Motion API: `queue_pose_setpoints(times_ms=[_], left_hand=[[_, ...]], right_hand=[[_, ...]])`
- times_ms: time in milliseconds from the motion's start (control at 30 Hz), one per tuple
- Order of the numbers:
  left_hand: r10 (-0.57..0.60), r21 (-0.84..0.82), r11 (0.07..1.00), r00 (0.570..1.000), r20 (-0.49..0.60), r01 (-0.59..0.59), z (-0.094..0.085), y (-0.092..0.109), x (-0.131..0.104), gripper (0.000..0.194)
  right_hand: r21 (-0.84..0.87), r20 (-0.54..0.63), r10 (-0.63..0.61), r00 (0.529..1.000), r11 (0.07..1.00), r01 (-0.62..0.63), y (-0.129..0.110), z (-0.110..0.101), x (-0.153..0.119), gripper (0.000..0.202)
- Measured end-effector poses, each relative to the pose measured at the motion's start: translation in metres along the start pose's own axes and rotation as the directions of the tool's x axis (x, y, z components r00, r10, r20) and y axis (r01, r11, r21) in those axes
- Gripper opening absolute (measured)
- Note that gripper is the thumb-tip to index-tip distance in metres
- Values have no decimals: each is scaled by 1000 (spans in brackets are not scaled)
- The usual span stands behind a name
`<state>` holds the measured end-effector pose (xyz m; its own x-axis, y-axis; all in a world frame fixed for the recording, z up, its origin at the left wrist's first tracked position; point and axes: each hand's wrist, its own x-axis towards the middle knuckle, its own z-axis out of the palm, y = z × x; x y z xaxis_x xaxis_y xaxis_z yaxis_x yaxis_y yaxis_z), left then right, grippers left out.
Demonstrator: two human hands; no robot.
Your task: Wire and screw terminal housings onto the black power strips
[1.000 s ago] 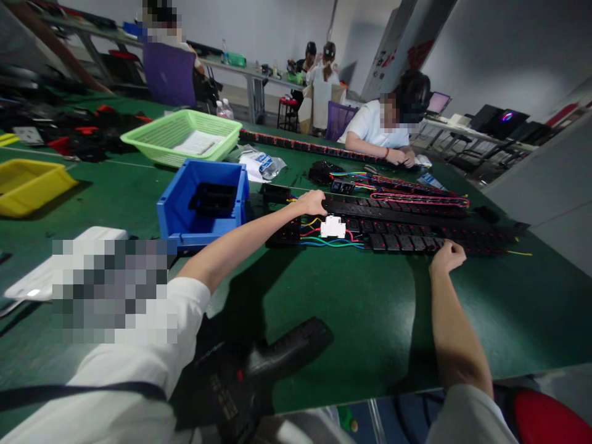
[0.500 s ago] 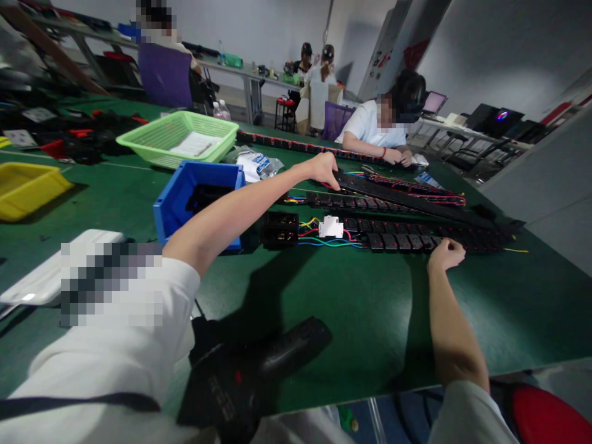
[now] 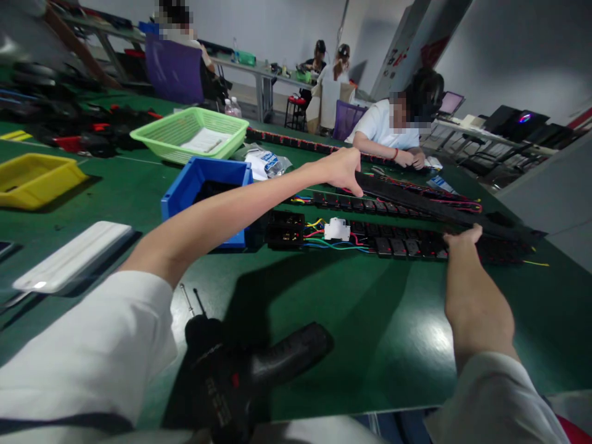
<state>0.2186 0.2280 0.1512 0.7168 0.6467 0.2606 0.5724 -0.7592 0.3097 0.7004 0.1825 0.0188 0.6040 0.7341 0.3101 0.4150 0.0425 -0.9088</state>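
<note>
My left hand (image 3: 346,170) grips the near-left end of a long black strip (image 3: 416,200), which slants away to the right above the table. My right hand (image 3: 464,237) reaches to the lower edge of that strip, over the rows of black modules; its fingertips are partly hidden, and whether they hold the strip is unclear. Below lies a row of black modules (image 3: 398,246), joined by coloured wires to a white block (image 3: 337,229) and a black socket box (image 3: 285,230). Another module row (image 3: 345,201) lies behind.
A blue bin (image 3: 171,200), green basket (image 3: 152,139) and yellow tray (image 3: 41,185) stand left. A black power drill (image 3: 277,357) lies near the front edge, a white device (image 3: 74,256) left of it. A person (image 3: 374,126) sits across the table.
My right hand has moved from the near module row up to the black strip. My left hand still holds the strip's end. The view has shifted slightly.
</note>
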Motion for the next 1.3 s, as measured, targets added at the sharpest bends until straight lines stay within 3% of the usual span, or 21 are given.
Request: queue_pose_setpoints(times_ms=[100, 267, 500, 667, 733, 867, 1033, 1100, 1233, 1267, 1300], left_hand=[[3, -6, 1000, 1000, -29, -3, 6, 7, -15, 63], [-20, -35, 999, 999, -25, 19, 18, 7, -26, 68], [-27, -56, 998, 998, -57, 24, 22, -8, -35, 67], [-56, -120, 992, 994, -98, 44, 5, -9, -53, 68], [-53, -130, 991, 992, -115, 38, -6, -6, -63, 68], [-64, -122, 991, 987, -147, 46, -27, -4, -89, 65], [-32, -198, 980, 982, -185, -6, -46, -7, -141, 62], [-50, -236, 972, 985, -164, 10, -52, -6, -166, 62], [-48, -358, 934, 992, -117, 3, -59, 0, -216, 58], [-43, -395, 919, 994, -105, -2, -60, 2, -228, 57], [-47, -435, 900, 996, -79, 8, -59, 3, -240, 57]], right_hand=[[189, -63, 206, 977, 963, -191, 5, 4, 10, 45], [367, -120, 356, 927, 883, -292, 6, 6, 21, 45], [478, -224, 362, 905, 850, -221, -14, 6, 37, 40], [525, -214, 311, 926, 836, -159, -47, 1, 44, 35], [546, -197, 268, 943, 829, -122, -62, 1, 39, 46], [605, -169, 183, 968, 795, -45, -92, 3, 17, 62], [686, -99, 152, 983, 726, -43, -128, -7, -28, 50], [685, -80, 123, 989, 728, -35, -140, -15, -53, 43], [537, -101, 111, 989, 843, -40, -160, -32, -117, 35], [561, -74, 94, 993, 827, -37, -163, -35, -135, 32], [624, -129, 95, 987, 781, 6, -165, -38, -152, 29]])
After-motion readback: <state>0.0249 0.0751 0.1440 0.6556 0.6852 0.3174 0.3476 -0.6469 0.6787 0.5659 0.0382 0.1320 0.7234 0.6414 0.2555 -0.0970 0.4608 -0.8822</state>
